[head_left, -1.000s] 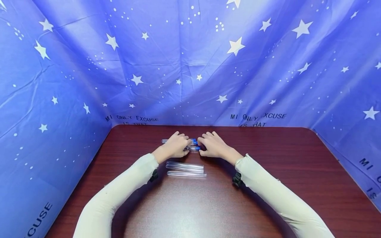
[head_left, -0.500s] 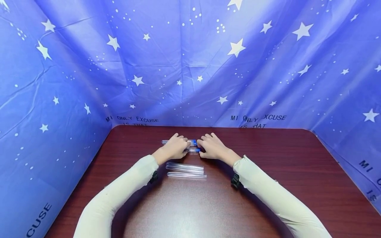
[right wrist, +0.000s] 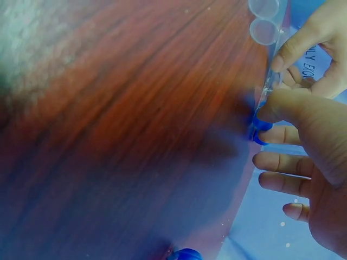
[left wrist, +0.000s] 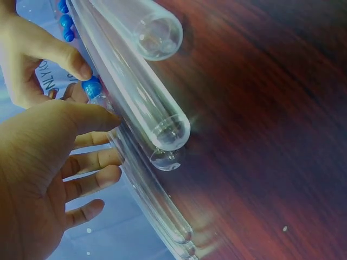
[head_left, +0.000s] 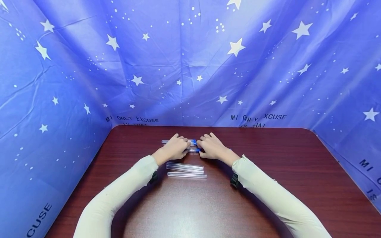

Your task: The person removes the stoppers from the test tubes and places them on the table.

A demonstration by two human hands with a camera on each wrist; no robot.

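Note:
Near the far middle of the table, my left hand (head_left: 175,148) pinches a clear test tube (left wrist: 103,102) between thumb and fingers. A blue cap (right wrist: 263,122) sits at the tube's end, pinched by the thumb and index finger of my right hand (head_left: 212,147). How far the cap is seated cannot be told. Just behind the hands lie other clear tubes with blue caps (head_left: 193,142), partly hidden by my left hand. On the near side, three clear tubes without caps (head_left: 185,168) lie sideways; their rounded ends point left.
A loose blue cap (right wrist: 187,254) lies on the table beyond my right wrist. The brown wooden table (head_left: 190,205) meets a blue starry curtain (head_left: 181,66) at the back and sides. Black wrist devices (head_left: 234,180) sit under both cuffs.
My right hand and forearm have shifted slightly left, and a bit of blue now shows beside the right wrist. The left hand keeps its hold; the tubes lie as before.

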